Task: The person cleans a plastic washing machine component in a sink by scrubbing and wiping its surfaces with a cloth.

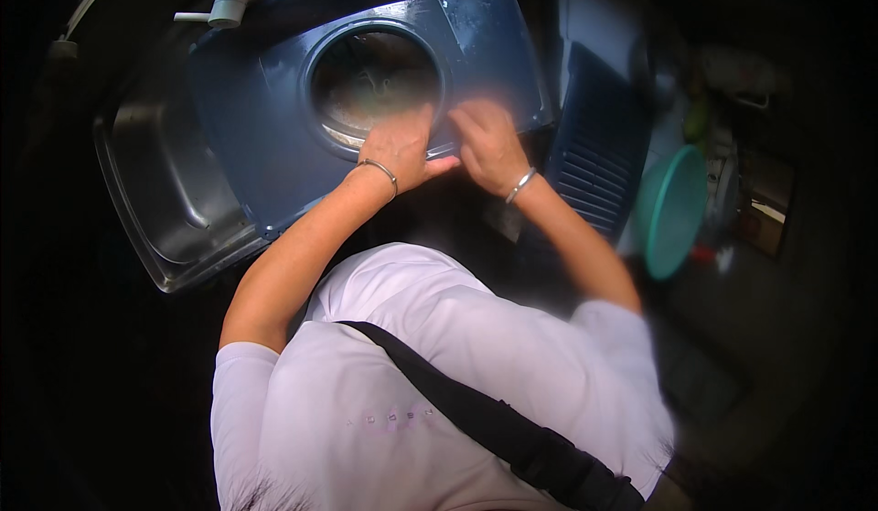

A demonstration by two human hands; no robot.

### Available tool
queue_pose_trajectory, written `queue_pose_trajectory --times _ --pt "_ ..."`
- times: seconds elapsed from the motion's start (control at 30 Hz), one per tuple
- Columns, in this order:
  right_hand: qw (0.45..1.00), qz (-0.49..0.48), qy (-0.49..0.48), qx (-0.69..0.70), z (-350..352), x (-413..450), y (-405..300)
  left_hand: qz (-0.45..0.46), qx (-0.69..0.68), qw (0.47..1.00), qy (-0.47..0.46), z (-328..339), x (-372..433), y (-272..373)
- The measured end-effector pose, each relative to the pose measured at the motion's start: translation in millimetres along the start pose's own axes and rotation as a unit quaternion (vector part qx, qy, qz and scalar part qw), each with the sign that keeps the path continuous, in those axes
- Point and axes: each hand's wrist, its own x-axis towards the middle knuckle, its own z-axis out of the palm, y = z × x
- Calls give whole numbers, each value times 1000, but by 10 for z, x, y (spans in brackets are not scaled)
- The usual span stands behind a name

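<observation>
A large dark blue panel (281,127) with a round, rimmed opening lies tilted across a stainless steel sink. My left hand (401,146) rests over the opening's lower right rim, fingers reaching into it and thumb stretched to the right. Just beside it, my right hand (485,142) is bent over the panel's front right part, its fingers curled and blurred. Whether either hand grips the panel or something small cannot be made out. Through the opening, a dark, wet-looking surface with pale marks shows dimly.
The steel sink basin (178,188) shows on the left. A white faucet (230,3) reaches over the panel's back left. On the right stand a dark blue ridged rack or tray (597,147) and a turquoise basin (672,212) on its side. A black strap (466,401) crosses my shirt.
</observation>
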Motion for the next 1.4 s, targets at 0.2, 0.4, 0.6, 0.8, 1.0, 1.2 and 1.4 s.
queue_pose_trajectory --times 0.2,0.4,0.6,0.8,1.0,1.2,1.4 --pt "999 39 28 -22 71 -121 -86 34 12 999 34 9 -33 -11" --pt "989 93 44 -102 90 -122 72 86 82 991 54 7 -209 -64" --pt "944 257 131 -158 73 -279 486 108 125 984 66 113 -313 -75" --pt "932 303 195 -46 -17 -313 939 128 89 983 95 110 -290 -66" --pt "911 349 190 109 -195 -334 1116 113 46 989 84 46 -268 4" --pt "840 394 146 343 -478 -197 727 88 48 993 60 -97 -298 90" --pt "818 371 79 432 -759 -151 666 85 72 991 72 -201 -303 165"
